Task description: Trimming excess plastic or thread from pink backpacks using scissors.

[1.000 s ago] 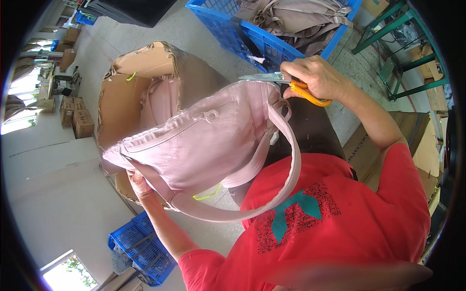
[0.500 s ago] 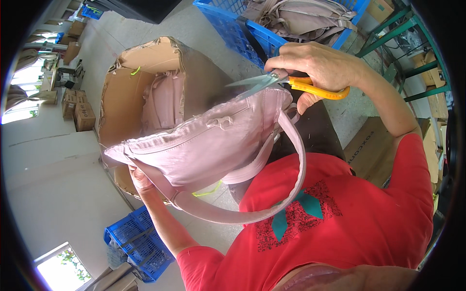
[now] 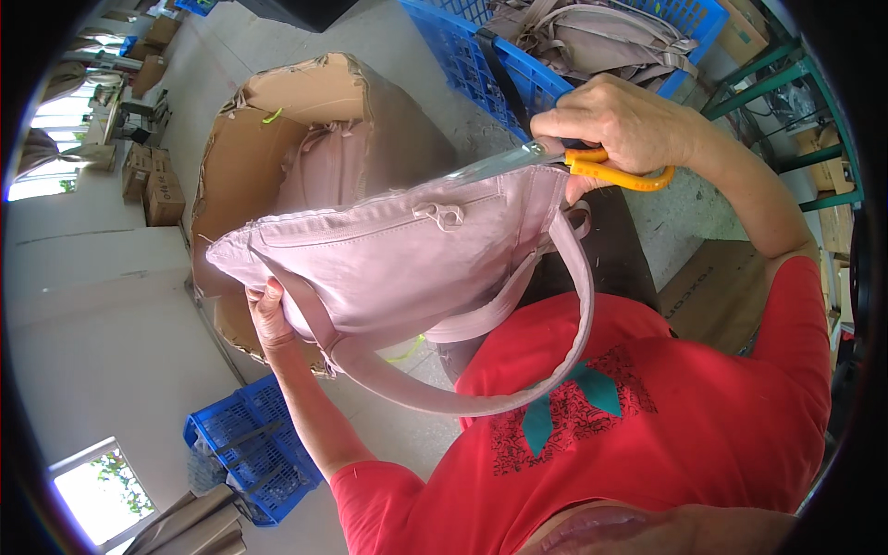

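Note:
A pale pink fabric bag (image 3: 398, 268) hangs tilted in front of me, its zipped side up and a padded strap looping toward my red shirt. My left hand (image 3: 269, 314) grips the bag's lower left end, thumb on the cloth and most fingers hidden beneath. In my right hand (image 3: 622, 129) is a pair of scissors (image 3: 618, 174) with orange handles. Their blades lie nearly together along the bag's upper edge, near its right end. A knotted zip pull (image 3: 438, 215) sits on the bag's face.
Beyond the bag stands a ragged-edged cardboard box (image 3: 236, 157) with similar pink bags inside. At the far right a blue crate (image 3: 462, 65) holds more bags. Another blue crate (image 3: 245, 435) is at lower left. A green metal frame (image 3: 777, 88) stands right, near flat cardboard (image 3: 712, 287).
The scissor blades have gone from spread apart to nearly closed along the bag's edge. The bag and both hands have shifted slightly right in view.

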`<state>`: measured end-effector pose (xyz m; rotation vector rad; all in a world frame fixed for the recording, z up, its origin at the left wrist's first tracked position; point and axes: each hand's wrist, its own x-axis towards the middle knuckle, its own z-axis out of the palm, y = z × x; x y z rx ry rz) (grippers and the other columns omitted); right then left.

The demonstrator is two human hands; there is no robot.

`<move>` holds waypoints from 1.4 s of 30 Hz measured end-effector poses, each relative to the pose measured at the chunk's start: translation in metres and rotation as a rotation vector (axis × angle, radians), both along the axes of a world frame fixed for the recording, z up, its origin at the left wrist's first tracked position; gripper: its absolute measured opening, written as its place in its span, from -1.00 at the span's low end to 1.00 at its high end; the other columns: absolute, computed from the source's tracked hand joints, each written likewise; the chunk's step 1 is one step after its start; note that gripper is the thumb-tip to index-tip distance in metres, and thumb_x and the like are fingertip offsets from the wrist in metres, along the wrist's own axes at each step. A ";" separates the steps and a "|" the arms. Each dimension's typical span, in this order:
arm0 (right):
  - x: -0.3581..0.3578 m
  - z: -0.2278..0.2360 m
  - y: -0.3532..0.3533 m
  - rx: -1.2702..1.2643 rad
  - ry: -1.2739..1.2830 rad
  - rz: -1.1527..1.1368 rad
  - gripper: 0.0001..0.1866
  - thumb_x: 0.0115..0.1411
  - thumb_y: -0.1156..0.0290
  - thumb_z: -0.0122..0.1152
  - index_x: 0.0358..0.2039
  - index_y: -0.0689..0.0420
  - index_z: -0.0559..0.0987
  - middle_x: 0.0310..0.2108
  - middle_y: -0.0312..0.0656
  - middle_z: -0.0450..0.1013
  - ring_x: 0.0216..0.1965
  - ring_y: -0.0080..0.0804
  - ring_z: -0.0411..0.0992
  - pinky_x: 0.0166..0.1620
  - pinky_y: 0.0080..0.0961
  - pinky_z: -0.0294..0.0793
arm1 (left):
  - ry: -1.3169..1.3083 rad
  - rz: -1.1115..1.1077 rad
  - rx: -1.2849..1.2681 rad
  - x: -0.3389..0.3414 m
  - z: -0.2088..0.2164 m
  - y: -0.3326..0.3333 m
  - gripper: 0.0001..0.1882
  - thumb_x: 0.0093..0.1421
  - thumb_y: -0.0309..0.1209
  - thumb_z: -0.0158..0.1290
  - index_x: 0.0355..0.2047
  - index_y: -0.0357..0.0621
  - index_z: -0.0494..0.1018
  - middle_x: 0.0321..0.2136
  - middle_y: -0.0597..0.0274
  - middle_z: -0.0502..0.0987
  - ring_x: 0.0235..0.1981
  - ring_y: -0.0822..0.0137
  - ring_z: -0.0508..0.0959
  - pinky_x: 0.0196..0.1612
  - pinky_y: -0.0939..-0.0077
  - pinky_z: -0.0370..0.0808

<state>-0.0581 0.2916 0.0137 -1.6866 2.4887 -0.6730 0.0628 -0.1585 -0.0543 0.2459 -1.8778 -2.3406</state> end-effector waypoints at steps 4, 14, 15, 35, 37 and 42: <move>0.003 0.005 -0.006 -0.035 0.033 -0.009 -0.47 -0.24 0.04 0.34 -0.41 0.17 0.36 -0.61 -0.18 0.37 -0.56 -0.17 0.39 -0.51 -0.38 0.35 | 0.010 -0.003 -0.019 0.000 0.005 0.007 -0.38 -0.21 -0.24 0.31 -0.14 -0.24 0.38 -0.28 0.21 0.50 -0.29 0.33 0.50 -0.16 0.43 0.45; 0.003 0.004 -0.018 -0.031 0.076 0.021 -0.48 -0.17 0.04 0.29 -0.38 0.18 0.35 -0.62 -0.14 0.36 -0.55 -0.14 0.38 -0.49 -0.35 0.36 | -0.002 0.013 -0.028 0.001 0.002 0.005 -0.36 -0.24 -0.23 0.32 -0.15 -0.25 0.38 -0.30 0.21 0.50 -0.31 0.33 0.50 -0.19 0.45 0.46; 0.004 -0.001 -0.017 -0.021 0.065 0.000 -0.50 -0.16 0.06 0.28 -0.37 0.18 0.35 -0.62 -0.13 0.36 -0.55 -0.13 0.38 -0.49 -0.35 0.36 | -0.009 0.008 -0.022 0.001 0.002 0.005 -0.36 -0.24 -0.24 0.32 -0.14 -0.26 0.37 -0.30 0.22 0.50 -0.30 0.33 0.50 -0.18 0.45 0.45; 0.008 0.007 -0.034 -0.022 0.015 0.006 -0.54 -0.17 0.09 0.32 -0.47 0.17 0.35 -0.66 -0.13 0.36 -0.59 -0.14 0.38 -0.54 -0.37 0.34 | 0.027 0.044 -0.016 0.005 -0.003 0.006 -0.32 -0.22 -0.27 0.32 -0.08 -0.23 0.31 -0.26 0.24 0.48 -0.25 0.35 0.46 -0.13 0.48 0.40; 0.008 0.009 -0.035 -0.046 0.018 -0.012 -0.55 -0.16 0.10 0.32 -0.47 0.16 0.34 -0.66 -0.12 0.35 -0.59 -0.12 0.37 -0.54 -0.36 0.32 | 0.033 0.054 -0.017 0.006 -0.002 0.006 -0.32 -0.22 -0.27 0.32 -0.08 -0.23 0.31 -0.26 0.24 0.48 -0.25 0.35 0.46 -0.13 0.48 0.40; 0.010 0.014 -0.050 -0.158 0.123 0.025 -0.55 -0.15 0.11 0.32 -0.46 0.17 0.34 -0.66 -0.13 0.35 -0.60 -0.14 0.37 -0.55 -0.37 0.32 | 0.058 0.052 -0.023 0.007 0.001 0.013 -0.33 -0.23 -0.28 0.32 -0.10 -0.24 0.33 -0.28 0.24 0.48 -0.27 0.35 0.47 -0.14 0.48 0.42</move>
